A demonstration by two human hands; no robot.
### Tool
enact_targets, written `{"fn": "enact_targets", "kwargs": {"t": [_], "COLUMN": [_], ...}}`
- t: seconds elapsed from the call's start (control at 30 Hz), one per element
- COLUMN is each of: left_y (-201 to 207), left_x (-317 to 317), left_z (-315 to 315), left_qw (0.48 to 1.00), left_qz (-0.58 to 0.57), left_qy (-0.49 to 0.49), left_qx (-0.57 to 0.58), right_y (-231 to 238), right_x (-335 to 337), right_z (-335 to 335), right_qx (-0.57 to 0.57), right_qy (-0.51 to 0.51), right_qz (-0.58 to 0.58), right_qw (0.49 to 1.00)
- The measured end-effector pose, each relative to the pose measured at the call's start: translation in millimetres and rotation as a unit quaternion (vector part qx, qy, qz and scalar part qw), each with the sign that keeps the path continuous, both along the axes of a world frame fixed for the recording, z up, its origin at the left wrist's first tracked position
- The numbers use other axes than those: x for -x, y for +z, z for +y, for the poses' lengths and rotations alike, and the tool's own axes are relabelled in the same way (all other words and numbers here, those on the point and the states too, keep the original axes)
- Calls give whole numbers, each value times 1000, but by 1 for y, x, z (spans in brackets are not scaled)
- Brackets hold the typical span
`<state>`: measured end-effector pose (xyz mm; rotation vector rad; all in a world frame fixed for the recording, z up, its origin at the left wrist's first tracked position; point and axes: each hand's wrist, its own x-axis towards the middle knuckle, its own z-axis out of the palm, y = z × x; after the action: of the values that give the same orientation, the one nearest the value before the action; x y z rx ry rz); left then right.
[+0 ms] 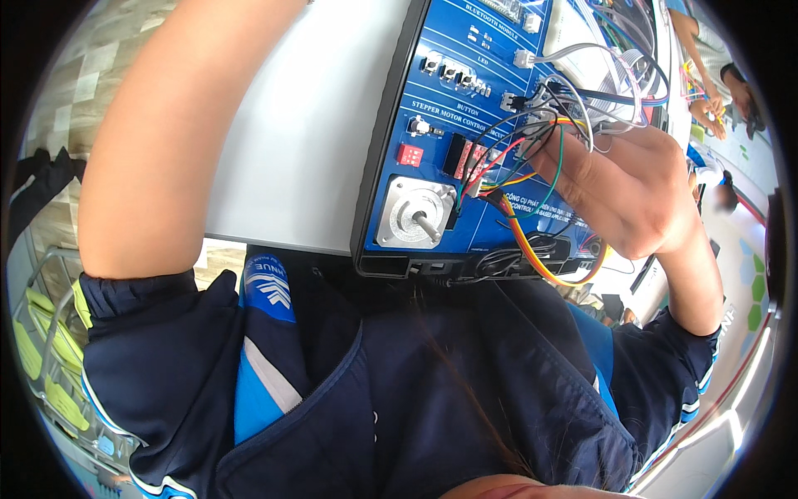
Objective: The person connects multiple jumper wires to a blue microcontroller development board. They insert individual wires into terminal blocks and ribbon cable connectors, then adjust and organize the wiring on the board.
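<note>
A blue electronics training board [435,160] in a black case lies in front of me. At its right side, my right hand [636,187] is closed in a pinch among thin jumper wires [559,170] of several colours. The fingertips are on a jumper wire beside a white pin connector, and they hide its end. A square stepper motor [411,214] with a metal shaft sits at the board's near left corner. Next to it are a red switch block [409,155] and red driver modules [475,160]. My left forearm [166,133] reaches past the upper edge, so the left hand is out of sight.
A white tabletop [299,125] extends left of the case. Along its near edge lies a coiled black cable [515,254], with a yellow, orange and red wire bundle [532,254] looping over. More cables crowd the far right. Another person's hands [711,112] are beyond. Folding chairs [54,333] stand left.
</note>
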<state>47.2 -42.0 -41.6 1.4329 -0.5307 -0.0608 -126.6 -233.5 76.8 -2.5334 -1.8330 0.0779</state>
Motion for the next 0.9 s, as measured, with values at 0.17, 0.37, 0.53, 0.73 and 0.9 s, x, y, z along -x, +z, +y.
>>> {"fn": "enact_targets", "kwargs": {"t": [0.17, 0.37, 0.53, 0.73, 0.9], "left_y": [-1, -2, -4, 4, 3], "left_x": [0, -5, 1, 4, 7], "left_z": [0, -4, -9, -15, -19], "left_qw": [998, 998, 998, 998, 997], "left_qz": [53, 52, 21, 62, 50], "left_qy": [15, 1, 4, 16, 20], "left_qx": [15, 41, 64, 25, 52], "right_y": [5, 7, 8, 0, 4], "right_x": [-1, -1, -3, 5, 7], "right_z": [1, -7, -12, -17, -22], "right_qx": [-4, -12, -2, -30, -21], "right_qy": [-3, -16, -9, -1, -7], "right_qz": [-16, -13, 2, -32, -24], "right_qw": [1000, 1000, 1000, 999, 999]}}
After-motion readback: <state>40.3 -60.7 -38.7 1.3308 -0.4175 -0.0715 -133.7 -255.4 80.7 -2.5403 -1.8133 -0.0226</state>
